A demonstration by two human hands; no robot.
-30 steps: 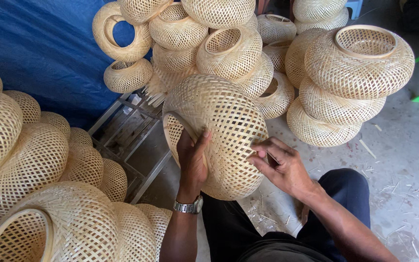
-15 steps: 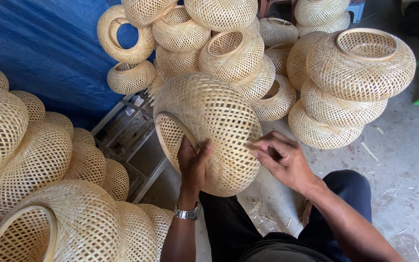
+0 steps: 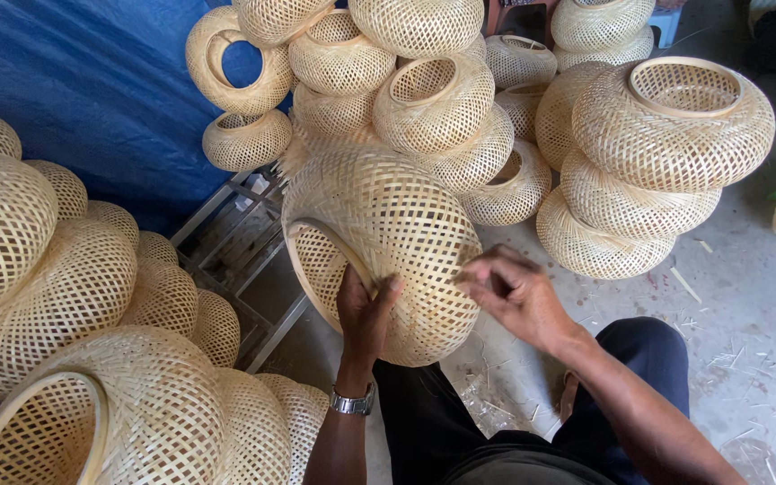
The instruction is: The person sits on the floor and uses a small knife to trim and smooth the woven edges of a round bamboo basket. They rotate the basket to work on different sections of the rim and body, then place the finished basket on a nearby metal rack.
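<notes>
The round, pale woven bamboo basket [image 3: 388,242] sat tipped on its side above our lap, just in front of the piled baskets [image 3: 460,99]. Our left hand [image 3: 365,314] gripped its rim, fingers curled over the edge. Our right hand [image 3: 514,292] hovered at its side, fingers loosely bent, holding nothing we could see.

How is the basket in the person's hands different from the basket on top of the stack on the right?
The held basket is tipped on its side, opening facing left; the top stack basket sits flat, opening facing up. The left hand grips the held basket's rim and the right hand is at its side; nobody touches the top stack basket. Both are round, pale and woven.
</notes>
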